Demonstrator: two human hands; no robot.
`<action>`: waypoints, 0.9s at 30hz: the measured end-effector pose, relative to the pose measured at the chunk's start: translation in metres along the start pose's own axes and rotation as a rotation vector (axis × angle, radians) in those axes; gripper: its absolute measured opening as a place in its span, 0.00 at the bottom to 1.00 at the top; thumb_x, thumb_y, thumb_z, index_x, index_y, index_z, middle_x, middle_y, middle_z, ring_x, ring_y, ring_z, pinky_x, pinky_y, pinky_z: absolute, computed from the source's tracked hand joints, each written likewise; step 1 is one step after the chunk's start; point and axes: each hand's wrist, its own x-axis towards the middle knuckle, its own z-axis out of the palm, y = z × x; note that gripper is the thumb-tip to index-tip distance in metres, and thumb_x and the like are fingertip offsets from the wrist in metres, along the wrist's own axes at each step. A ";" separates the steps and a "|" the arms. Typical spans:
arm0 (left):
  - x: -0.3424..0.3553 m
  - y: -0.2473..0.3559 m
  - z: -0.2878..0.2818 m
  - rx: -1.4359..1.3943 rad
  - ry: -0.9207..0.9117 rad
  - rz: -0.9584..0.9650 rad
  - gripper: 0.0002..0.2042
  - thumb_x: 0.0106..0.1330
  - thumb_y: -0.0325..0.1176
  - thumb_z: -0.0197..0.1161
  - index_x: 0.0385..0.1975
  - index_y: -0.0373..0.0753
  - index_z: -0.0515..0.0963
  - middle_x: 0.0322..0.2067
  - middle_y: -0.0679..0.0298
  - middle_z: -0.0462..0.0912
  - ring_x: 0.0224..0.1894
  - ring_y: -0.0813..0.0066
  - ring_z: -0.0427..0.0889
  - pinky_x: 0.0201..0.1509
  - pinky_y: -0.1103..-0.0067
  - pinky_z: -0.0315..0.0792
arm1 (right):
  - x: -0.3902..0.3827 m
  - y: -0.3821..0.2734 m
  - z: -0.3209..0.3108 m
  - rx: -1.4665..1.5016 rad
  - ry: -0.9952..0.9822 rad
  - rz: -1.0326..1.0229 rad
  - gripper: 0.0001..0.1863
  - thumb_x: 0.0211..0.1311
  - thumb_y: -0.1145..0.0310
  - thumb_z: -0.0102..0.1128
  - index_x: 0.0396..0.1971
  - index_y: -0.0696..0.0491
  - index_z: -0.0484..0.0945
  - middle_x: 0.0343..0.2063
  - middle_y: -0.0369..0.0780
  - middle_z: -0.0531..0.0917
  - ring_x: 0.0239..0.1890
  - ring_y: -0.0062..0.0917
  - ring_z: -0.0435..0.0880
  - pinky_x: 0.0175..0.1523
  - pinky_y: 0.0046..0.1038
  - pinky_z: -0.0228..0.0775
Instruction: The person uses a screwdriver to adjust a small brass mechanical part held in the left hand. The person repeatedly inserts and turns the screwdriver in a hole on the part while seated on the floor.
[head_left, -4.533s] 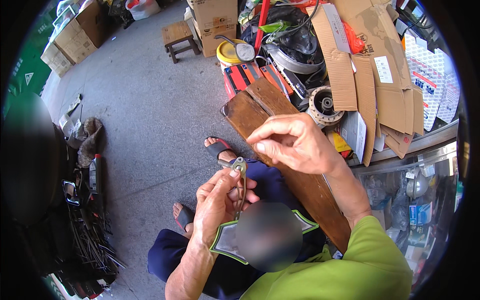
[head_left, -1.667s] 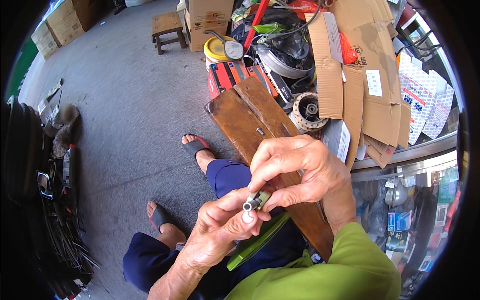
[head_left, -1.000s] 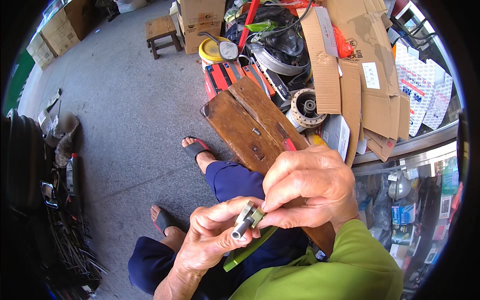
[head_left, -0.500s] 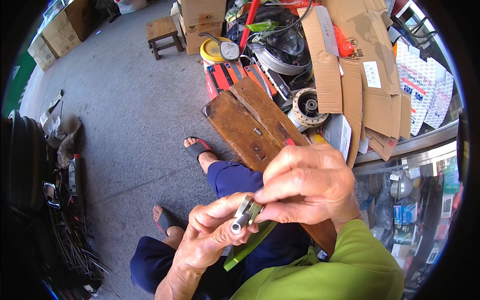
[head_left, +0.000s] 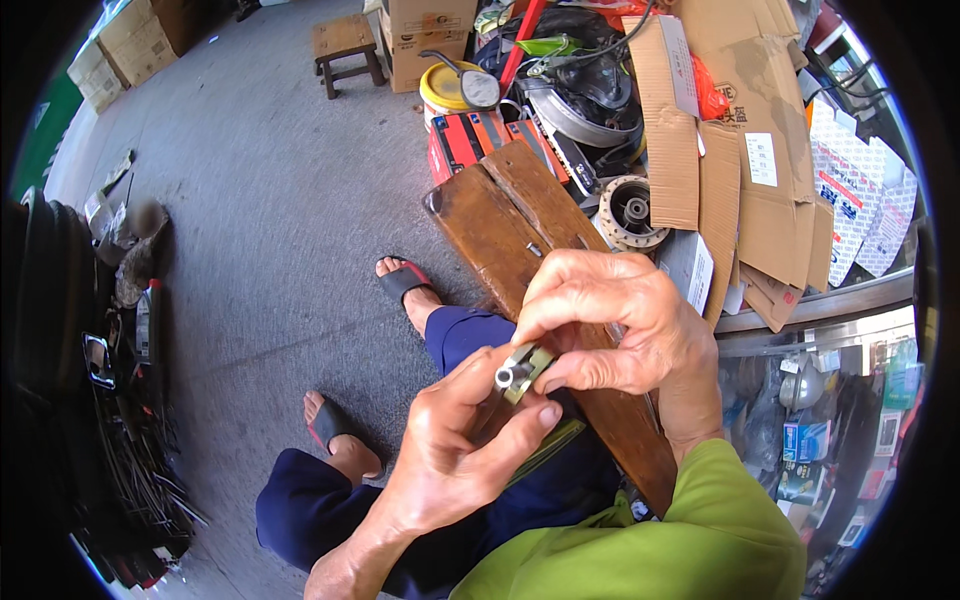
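A small metal part (head_left: pixel 524 374) with a hollow round end and a flat, brassy-looking body is up in front of me, over my lap. My right hand (head_left: pixel 625 335) pinches its right side between thumb and fingers. On the other side my left hand (head_left: pixel 455 435) curls around it, the index finger against the part and the thumb stretched out just below; the other left fingers are mostly hidden. Under the hands lies a wooden bench (head_left: pixel 480 215), with a small metal piece (head_left: pixel 533 249) on its top. A green strip (head_left: pixel 545 450) shows below my left thumb.
Past the bench stand red boxes (head_left: pixel 455 150), a yellow-rimmed bucket (head_left: pixel 445 90) and a wheel hub (head_left: pixel 632 212). Flattened cardboard (head_left: pixel 760 230) leans at right above a glass case (head_left: pixel 800 400). A wooden stool (head_left: pixel 343 42) is farther off; tools (head_left: pixel 140 475) lie at left.
The metal part has moved up and a little right, and its hollow end now faces me more directly. My left thumb has come off its face and stretched out. My right hand has shifted slightly.
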 end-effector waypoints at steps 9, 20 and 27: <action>0.003 0.000 0.009 0.360 0.202 0.080 0.13 0.65 0.25 0.58 0.47 0.28 0.71 0.32 0.60 0.81 0.30 0.81 0.81 0.31 0.86 0.74 | 0.004 0.006 -0.002 0.087 -0.040 0.120 0.15 0.51 0.67 0.69 0.36 0.58 0.80 0.30 0.39 0.78 0.29 0.22 0.78 0.32 0.22 0.69; 0.004 -0.001 0.007 0.244 0.241 -0.083 0.11 0.68 0.29 0.53 0.42 0.26 0.72 0.30 0.57 0.82 0.26 0.79 0.80 0.26 0.85 0.71 | 0.002 0.022 0.012 0.483 -0.038 0.394 0.15 0.49 0.69 0.72 0.34 0.60 0.80 0.27 0.35 0.78 0.28 0.15 0.75 0.32 0.17 0.67; 0.010 -0.006 -0.002 -0.183 0.197 -0.280 0.13 0.69 0.34 0.47 0.41 0.28 0.71 0.32 0.53 0.81 0.25 0.72 0.81 0.22 0.83 0.67 | 0.006 0.024 0.016 0.544 -0.023 0.548 0.17 0.52 0.61 0.70 0.31 0.60 0.79 0.24 0.35 0.81 0.27 0.13 0.77 0.32 0.17 0.68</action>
